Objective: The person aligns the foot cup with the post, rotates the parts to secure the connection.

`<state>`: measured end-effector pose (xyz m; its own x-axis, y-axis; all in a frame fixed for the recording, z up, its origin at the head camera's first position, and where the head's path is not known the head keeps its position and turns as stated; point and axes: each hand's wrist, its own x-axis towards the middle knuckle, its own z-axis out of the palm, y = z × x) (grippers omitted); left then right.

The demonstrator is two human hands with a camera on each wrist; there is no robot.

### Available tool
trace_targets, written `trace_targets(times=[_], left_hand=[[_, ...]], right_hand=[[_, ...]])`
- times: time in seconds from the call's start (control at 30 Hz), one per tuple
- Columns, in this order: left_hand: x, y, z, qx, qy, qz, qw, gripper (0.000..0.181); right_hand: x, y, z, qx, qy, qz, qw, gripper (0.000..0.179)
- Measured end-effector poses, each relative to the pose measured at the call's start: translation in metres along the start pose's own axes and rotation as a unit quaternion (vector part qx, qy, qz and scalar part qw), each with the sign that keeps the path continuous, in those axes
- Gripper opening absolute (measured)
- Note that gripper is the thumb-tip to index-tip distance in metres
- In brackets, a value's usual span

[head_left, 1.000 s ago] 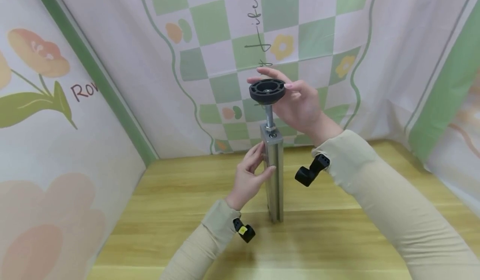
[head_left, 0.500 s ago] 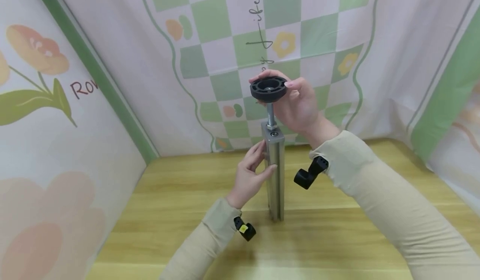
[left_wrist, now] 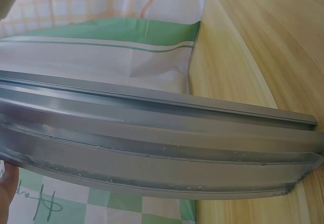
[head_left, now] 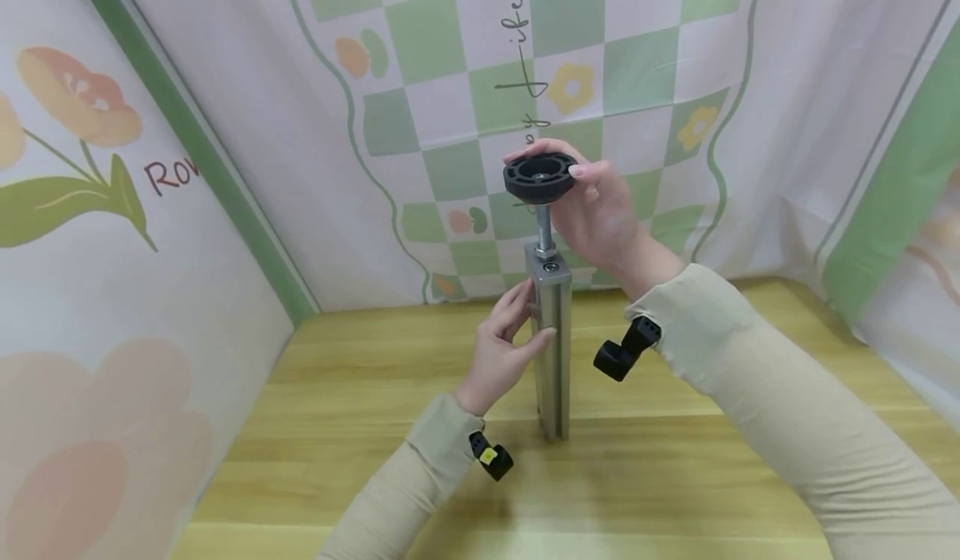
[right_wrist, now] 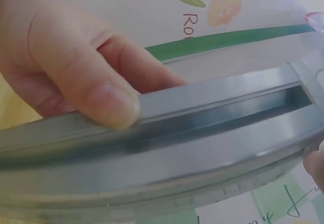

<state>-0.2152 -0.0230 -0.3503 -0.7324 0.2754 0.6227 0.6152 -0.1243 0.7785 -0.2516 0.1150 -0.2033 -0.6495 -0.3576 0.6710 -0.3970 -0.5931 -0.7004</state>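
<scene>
Metal profile: it stands upright before you [head_left: 553, 360], long axis vertical, lower end at the counter [head_left: 360, 393].
Left hand: yours [head_left: 491, 360] grips the profile from its left, thumb across the near edge, other fingertips partly hidden.
Black foot: the round piece [head_left: 540, 188] tops the threaded stem [head_left: 543, 227], hollow face up, stem running in line with the profile.
Right hand: yours [head_left: 600, 214] is the nearer to the foot, which lies left of its palm; thumb and fingers hold the rim.
</scene>
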Motion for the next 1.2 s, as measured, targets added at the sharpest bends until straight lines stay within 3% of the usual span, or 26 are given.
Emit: trace_targets(times=[0.33, 0.83, 1.2], left_hand=[[0.001, 0.001, 0.000, 0.000, 0.000, 0.000, 1.0000, 0.060], [-0.001, -0.002, 0.000, -0.006, 0.001, -0.004, 1.0000, 0.061], [0.000, -0.003, 0.000, -0.003, -0.003, -0.005, 1.0000, 0.060]], right_hand=[[-0.004, 0.000, -0.004, -0.039, 0.023, -0.015, 0.9989, 0.024], [-0.009, -0.005, -0.007, -0.086, 0.026, -0.032, 0.9954, 0.014], [-0.014, -0.014, 0.002, -0.189, 0.108, -0.014, 0.9758, 0.028]])
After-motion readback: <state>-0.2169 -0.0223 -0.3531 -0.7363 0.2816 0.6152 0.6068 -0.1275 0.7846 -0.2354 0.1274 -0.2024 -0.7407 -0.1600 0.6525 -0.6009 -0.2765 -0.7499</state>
